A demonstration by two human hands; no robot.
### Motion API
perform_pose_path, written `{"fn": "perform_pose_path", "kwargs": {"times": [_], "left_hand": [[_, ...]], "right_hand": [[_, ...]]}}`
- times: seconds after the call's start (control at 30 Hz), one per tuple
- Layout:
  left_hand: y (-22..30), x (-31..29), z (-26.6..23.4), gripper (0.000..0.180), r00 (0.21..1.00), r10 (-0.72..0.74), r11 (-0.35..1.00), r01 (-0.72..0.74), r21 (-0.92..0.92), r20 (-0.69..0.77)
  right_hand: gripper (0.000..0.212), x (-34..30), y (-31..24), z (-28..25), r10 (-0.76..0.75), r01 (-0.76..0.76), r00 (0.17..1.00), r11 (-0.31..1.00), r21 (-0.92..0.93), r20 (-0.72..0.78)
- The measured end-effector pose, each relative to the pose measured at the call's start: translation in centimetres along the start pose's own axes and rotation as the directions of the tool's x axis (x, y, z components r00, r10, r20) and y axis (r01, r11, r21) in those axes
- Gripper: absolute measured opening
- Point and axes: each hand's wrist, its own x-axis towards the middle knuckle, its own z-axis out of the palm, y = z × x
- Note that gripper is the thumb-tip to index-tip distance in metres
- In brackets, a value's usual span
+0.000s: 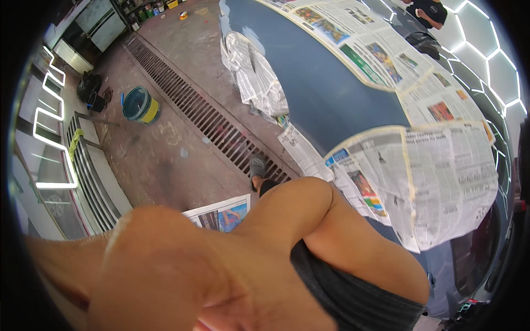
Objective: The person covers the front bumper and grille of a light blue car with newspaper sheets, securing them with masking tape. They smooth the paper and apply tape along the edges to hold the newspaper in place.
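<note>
Both my hands are raised very close to the camera, large and blurred at the lower left. My right arm bends at the elbow, and its forearm runs leftward to my right hand (243, 281). My left hand (149, 265) overlaps it, with its arm coming from the left edge. The fingers of both are hidden or smeared, so whether they hold anything is unclear. Beyond my right elbow is a blue-grey car body panel (326, 83). Newspaper sheets (447, 176), joined with masking tape, cover the surfaces around it.
A floor drain grate (187, 94) runs diagonally across the stained floor. Left of it stands a teal bucket (138, 105) with a yellow patch. A metal rack (88, 165) lines the left wall. At the upper right is another person (428, 14) in a dark shirt. Newspaper (223, 212) lies on the floor.
</note>
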Motion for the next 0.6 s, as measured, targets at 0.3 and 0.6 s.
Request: {"fn": "perform_pose_path", "kwargs": {"times": [0.3,0.6], "left_hand": [[-5.2,17.6,20.7,0.005,0.991,0.116,0.99,-0.121,0.071,0.068],[-8.9,31.7,42.8,0.017,0.937,0.318,0.947,-0.322,0.005,0.147]], "right_hand": [[0.03,4.3,-2.2,-31.2,0.344,-0.555,0.736,0.801,-0.227,-0.583],[0.04,14.8,-2.7,-52.8,0.122,-0.598,0.37,0.79,-0.135,-0.921]]}}
